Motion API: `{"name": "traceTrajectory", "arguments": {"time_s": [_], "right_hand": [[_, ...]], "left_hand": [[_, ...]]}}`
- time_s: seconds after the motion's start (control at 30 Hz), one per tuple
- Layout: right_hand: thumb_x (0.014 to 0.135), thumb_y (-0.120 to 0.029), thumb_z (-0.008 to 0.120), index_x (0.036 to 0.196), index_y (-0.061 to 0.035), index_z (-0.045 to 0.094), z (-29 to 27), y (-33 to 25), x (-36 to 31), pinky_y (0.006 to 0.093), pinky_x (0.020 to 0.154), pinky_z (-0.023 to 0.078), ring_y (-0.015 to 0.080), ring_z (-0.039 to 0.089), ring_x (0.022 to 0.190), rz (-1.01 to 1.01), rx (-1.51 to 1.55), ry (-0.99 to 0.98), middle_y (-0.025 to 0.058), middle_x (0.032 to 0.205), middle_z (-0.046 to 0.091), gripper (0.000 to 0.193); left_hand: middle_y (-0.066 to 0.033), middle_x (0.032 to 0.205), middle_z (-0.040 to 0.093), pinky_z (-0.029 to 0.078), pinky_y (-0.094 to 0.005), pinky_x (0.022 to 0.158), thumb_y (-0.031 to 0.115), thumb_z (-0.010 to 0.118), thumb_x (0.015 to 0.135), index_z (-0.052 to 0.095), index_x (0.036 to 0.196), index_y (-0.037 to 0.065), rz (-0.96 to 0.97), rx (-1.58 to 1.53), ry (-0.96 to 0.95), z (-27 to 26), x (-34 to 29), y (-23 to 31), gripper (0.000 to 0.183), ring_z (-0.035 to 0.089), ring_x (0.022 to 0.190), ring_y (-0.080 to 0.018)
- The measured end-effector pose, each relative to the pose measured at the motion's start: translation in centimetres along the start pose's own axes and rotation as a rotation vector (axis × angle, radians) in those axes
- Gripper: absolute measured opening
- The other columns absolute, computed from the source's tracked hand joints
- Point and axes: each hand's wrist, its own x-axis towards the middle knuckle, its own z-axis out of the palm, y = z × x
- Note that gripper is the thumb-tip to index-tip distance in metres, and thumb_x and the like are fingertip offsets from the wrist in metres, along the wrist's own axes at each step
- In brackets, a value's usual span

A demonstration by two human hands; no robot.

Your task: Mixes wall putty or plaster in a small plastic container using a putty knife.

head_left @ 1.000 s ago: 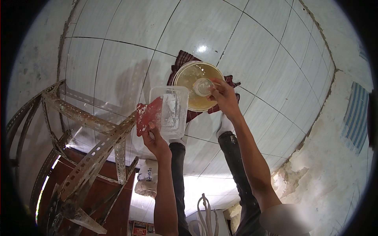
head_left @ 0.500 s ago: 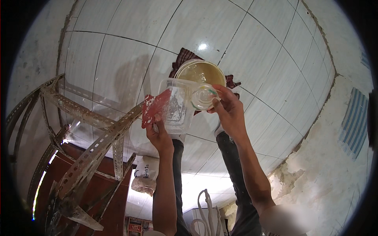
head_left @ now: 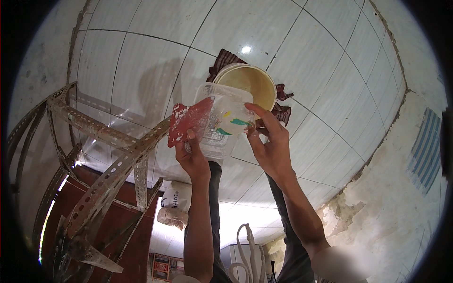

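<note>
My left hand (head_left: 193, 159) is closed on a clear plastic container (head_left: 220, 150) and a red flat scraper (head_left: 188, 120). White residue is smeared over the scraper and the container's inside. My right hand (head_left: 272, 146) grips a clear plastic cup (head_left: 234, 117) with green and yellow print, fingers at one end. The cup is tipped sideways over the container; what it holds, if anything, I cannot make out. Just beyond both hands, a cream bucket (head_left: 272, 88) stands on a dark red checked cloth (head_left: 223, 60), partly hidden by the container.
A rusty perforated metal frame (head_left: 96, 127) stands close on the left. Behind it, a white bag (head_left: 178, 195) rests on the pale tiled floor (head_left: 141, 56). A peeling wall (head_left: 363, 207) with a blue striped patch (head_left: 424, 151) runs along the right.
My right hand has turned the cup onto its side and shifted it slightly left over the container. My left hand keeps its hold on the container and scraper.
</note>
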Motion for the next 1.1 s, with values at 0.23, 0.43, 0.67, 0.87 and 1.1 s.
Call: {"name": "traceTrajectory", "arguments": {"time_s": [0.23, 0.43, 0.67, 0.87, 1.1], "right_hand": [[0.084, 0.010, 0.057, 0.130, -0.0075, 0.054, 0.0, 0.1, -0.1, 0.0379, 0.084, 0.059, 0.0324, 0.065, 0.104, -0.134, -0.098, -0.001, 0.0178, 0.127, 0.056, 0.049], [0.082, 0.012, 0.057, 0.129, -0.0063, 0.054, 0.1, 0.1, -0.2, 0.0356, 0.083, 0.058, 0.0283, 0.066, 0.099, -0.118, -0.089, 0.010, 0.0161, 0.126, 0.057, 0.051], [0.089, 0.009, 0.054, 0.131, -0.0051, 0.053, 0.0, 1.1, 0.1, 0.0275, 0.082, 0.055, 0.0132, 0.064, 0.092, 0.117, 0.295, 0.045, 0.0108, 0.117, 0.059, 0.044], [0.091, 0.009, 0.052, 0.130, -0.0032, 0.053, 0.0, 1.3, 0.4, 0.0249, 0.078, 0.054, 0.0116, 0.064, 0.088, 0.069, 0.410, 0.142, 0.0093, 0.111, 0.060, 0.041], [0.082, 0.010, 0.058, 0.127, -0.0050, 0.057, 0.1, 1.8, 0.0, 0.0281, 0.077, 0.055, 0.0136, 0.064, 0.089, -0.026, 0.144, 0.078, 0.0102, 0.115, 0.062, 0.047]], "left_hand": [[-0.0066, 0.112, 0.065, 0.044, -0.0280, 0.095, 0.024, 0.061, 0.099, 0.062, 0.115, -0.001, 0.010, 0.016, -0.024, 0.3, -0.1, 0.6, 0.030, 0.058, 0.102, -0.0117], [-0.0077, 0.114, 0.064, 0.045, -0.0300, 0.097, 0.023, 0.061, 0.099, 0.061, 0.116, -0.002, 0.023, -0.015, -0.042, 0.4, 0.0, 0.6, 0.030, 0.058, 0.104, -0.0126], [-0.0080, 0.115, 0.064, 0.046, -0.0312, 0.098, 0.023, 0.060, 0.099, 0.059, 0.119, -0.002, 0.022, 0.024, -0.053, 0.1, 0.0, 0.5, 0.032, 0.059, 0.105, -0.0133], [-0.0078, 0.115, 0.064, 0.046, -0.0309, 0.098, 0.022, 0.060, 0.099, 0.059, 0.119, -0.002, 0.021, -0.035, -0.058, 0.2, 0.0, 0.8, 0.032, 0.059, 0.105, -0.0124], [-0.0079, 0.116, 0.064, 0.046, -0.0311, 0.099, 0.021, 0.059, 0.100, 0.059, 0.119, -0.001, 0.017, -0.006, -0.070, 0.0, 0.1, 0.8, 0.030, 0.059, 0.105, -0.0130]]}}
